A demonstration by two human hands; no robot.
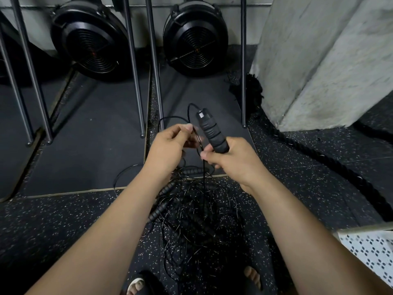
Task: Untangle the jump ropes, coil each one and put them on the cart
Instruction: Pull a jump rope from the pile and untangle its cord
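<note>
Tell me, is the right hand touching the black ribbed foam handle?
Touching. The head view shows the right hand wrapped round the lower end of the black ribbed foam handle.

Ribbed matt foam handle (213,133), thin glossy cord (204,184), speckled rubber floor (63,226), smooth metal bars (133,67), rough concrete pillar (323,56)

Two round black fan housings (91,45) (195,39) stand against the back wall, with slim metal bars (136,81) slanting down in front of them onto smooth dark mats (85,135). To the right rises a rough grey concrete pillar (319,60). A thick black braided rope (319,158) curls round its base across the speckled rubber floor (63,220). A white patterned surface (370,252) shows at the lower right corner.
</note>
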